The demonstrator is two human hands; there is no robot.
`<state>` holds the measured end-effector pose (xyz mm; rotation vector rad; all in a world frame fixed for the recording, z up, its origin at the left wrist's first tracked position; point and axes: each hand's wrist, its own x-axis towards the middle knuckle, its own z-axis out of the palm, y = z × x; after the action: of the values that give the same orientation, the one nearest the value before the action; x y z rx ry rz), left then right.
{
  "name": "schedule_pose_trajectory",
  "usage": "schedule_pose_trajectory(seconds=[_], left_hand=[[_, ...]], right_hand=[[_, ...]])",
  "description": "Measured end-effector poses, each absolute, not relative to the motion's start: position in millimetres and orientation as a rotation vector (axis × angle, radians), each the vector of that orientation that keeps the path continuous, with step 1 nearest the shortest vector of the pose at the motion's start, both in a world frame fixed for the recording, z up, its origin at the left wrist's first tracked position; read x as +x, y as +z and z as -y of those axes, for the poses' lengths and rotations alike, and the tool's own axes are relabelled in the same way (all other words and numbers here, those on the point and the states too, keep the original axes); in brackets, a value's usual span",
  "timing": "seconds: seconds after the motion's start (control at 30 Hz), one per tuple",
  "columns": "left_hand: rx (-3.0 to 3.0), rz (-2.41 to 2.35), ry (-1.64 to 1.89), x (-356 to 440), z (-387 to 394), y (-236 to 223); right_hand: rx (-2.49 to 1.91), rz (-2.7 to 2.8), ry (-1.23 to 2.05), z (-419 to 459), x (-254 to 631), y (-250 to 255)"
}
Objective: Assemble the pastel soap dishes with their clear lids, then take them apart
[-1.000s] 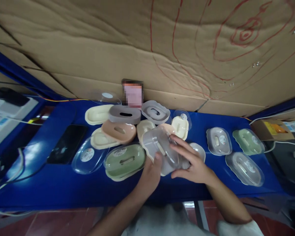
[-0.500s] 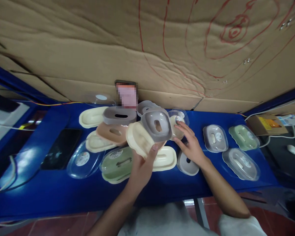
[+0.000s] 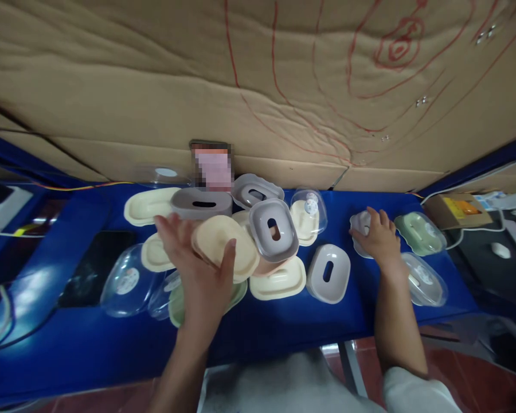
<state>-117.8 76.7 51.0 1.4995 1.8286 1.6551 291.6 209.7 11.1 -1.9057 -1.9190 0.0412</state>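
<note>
My left hand [image 3: 200, 275] holds a cream plastic soap-dish tray [image 3: 223, 244] above the pile, thumb across its face and fingers stretched at its left side. On the right, my right hand [image 3: 380, 238] is closed over a grey lidded soap dish [image 3: 360, 226], hiding much of it. Close to the held tray is a grey slotted tray [image 3: 284, 229], resting on a peach piece [image 3: 269, 267]. Below it lies a cream tray [image 3: 279, 279]. A second grey slotted tray [image 3: 337, 275] lies between my hands. Partly behind my left hand is a green dish [image 3: 236, 295].
Clear lids [image 3: 126, 284] and a dark phone-like slab [image 3: 92, 269] lie left on the blue table [image 3: 284, 327]. A green lidded dish [image 3: 419, 232] and another lidded dish [image 3: 427, 281] sit right. A phone [image 3: 212, 166] leans on the cardboard wall [image 3: 155, 103]. A small carton [image 3: 458, 212] stands right.
My right hand has moved right from the middle of the pile onto the grey lidded dish. My left hand has shifted left with the cream tray, its fingers now showing at the side.
</note>
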Motion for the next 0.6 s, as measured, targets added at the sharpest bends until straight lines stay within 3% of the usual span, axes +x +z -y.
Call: schedule_pose_trajectory(seconds=[0.17, 0.47, 0.6], left_hand=[[1.855, -2.061, 1.577, -105, -72, 58], [1.329, -1.051, 1.386, -53, -62, 74], [1.083, -1.055, 1.475, -52, -62, 73]], right_hand=[[-1.649, 1.951, 0.174, -203, 256, 45], [-0.727, 2.215, 0.927, -142, 131, 132], [-0.957, 2.054, 0.743, -189, 127, 106]])
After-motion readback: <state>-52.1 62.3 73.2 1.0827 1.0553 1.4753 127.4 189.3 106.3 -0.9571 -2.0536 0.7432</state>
